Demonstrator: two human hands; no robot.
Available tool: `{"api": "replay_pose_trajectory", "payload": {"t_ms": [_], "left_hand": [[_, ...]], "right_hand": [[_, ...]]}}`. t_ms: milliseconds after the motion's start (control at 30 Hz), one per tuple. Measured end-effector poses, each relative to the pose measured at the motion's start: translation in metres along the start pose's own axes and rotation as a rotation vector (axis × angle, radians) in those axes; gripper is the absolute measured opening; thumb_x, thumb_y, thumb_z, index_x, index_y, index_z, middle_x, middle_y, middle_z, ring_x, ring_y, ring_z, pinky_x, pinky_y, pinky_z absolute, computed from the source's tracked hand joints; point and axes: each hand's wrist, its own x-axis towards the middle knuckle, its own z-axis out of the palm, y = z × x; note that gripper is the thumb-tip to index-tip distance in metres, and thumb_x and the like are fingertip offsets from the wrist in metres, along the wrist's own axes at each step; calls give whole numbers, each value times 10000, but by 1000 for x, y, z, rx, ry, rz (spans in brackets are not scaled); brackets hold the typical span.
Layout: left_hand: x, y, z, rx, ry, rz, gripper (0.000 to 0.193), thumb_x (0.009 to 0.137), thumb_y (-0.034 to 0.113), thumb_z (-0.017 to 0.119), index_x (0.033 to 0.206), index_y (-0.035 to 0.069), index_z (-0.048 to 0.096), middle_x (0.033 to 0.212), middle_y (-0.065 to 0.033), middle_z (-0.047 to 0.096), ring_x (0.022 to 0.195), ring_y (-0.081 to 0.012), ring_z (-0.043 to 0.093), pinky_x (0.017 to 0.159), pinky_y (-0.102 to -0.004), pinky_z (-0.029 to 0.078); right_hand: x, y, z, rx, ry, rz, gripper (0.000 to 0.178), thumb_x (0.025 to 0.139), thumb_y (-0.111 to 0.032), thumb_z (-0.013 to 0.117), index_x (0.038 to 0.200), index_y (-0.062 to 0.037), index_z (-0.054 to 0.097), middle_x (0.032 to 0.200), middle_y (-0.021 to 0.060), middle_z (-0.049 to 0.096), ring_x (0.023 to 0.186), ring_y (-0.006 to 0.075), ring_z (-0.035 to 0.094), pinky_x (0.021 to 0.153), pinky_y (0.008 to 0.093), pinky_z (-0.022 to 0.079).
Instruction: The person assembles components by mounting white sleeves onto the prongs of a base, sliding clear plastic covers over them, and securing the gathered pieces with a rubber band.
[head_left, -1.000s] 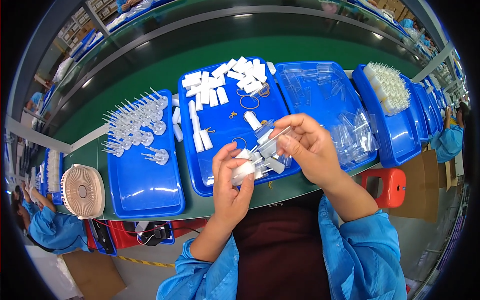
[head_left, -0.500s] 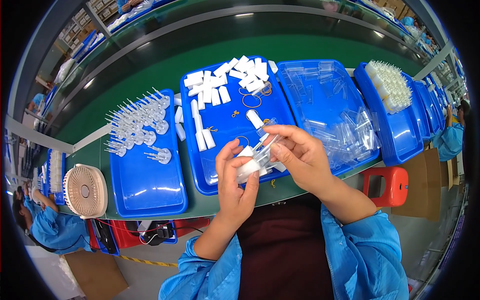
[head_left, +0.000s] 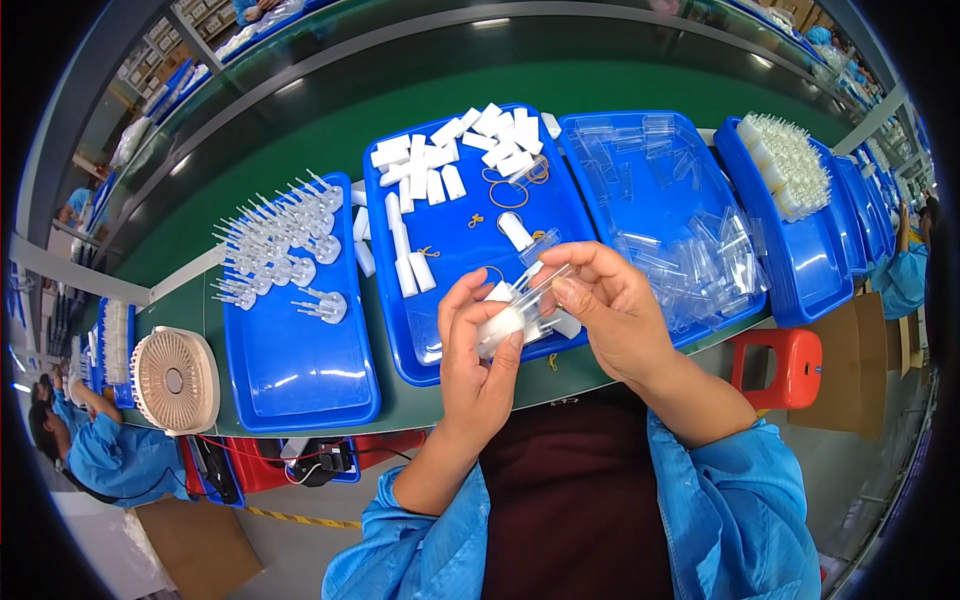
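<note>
My left hand (head_left: 474,368) is closed around a white, rounded plastic part with a clear shell and thin prongs (head_left: 503,324). Between the thumb and fingers of my right hand (head_left: 628,312) is a clear plastic sleeve (head_left: 549,288), at the pronged end of that part. How the two pieces meet is partly hidden by my fingers. Both hands are over the near edge of the middle blue tray (head_left: 482,248). It contains white rectangular caps (head_left: 432,160), rubber bands (head_left: 508,194) and, just beyond my fingers, a single white cap (head_left: 515,231).
At left, a blue tray (head_left: 300,385) bears clear pronged parts (head_left: 290,240). Clear sleeves (head_left: 690,258) fill part of the tray to the right. Farther right are stacked trays with white pronged pieces (head_left: 785,165). A beige fan (head_left: 175,380) and a red stool (head_left: 805,368) flank the bench.
Both hands stay together over the middle tray, with small finger shifts around the held pieces. The whole view has moved slightly. Nothing has been put down.
</note>
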Motion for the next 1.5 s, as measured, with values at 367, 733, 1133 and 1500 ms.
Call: {"api": "replay_pose_trajectory", "payload": {"t_ms": [367, 733, 1133, 1500], "left_hand": [[0, -2, -1, -145, -44, -48, 242, 839, 91, 586, 1051, 46, 478, 1303, -146, 369, 1117, -191, 434, 914, -297, 376], [-1, 1, 0, -95, 49, -67, 189, 851, 86, 575, 1011, 19, 501, 1289, -160, 384, 1154, -256, 426, 930, -332, 371], [0, -2, -4, -36, 50, -5, 212, 844, 74, 577, 1026, 16, 485, 1277, -178, 394, 1107, -258, 449, 921, -344, 377], [2, -1, -8, 22, 79, 57, 111, 875, 105, 522, 935, 16, 548, 1243, -194, 414, 1068, -267, 473, 905, -377, 382]], "right_hand": [[-1, -1, 1, -59, -5, -31, 274, 883, -73, 542, 1141, 16, 514, 941, 73, 584, 844, 98, 559, 773, 239, 469], [-2, 3, 4, -115, -1, -46, 273, 881, -68, 548, 1134, 27, 515, 960, 91, 591, 861, 108, 572, 759, 233, 474], [-2, 12, 6, -7, 5, -73, 234, 880, -38, 544, 1107, 9, 509, 997, 94, 600, 863, 115, 577, 763, 244, 474], [-8, 15, 9, -27, -51, -134, 196, 886, -27, 534, 1076, 11, 507, 1042, 116, 581, 894, 125, 576, 785, 255, 473]]}}
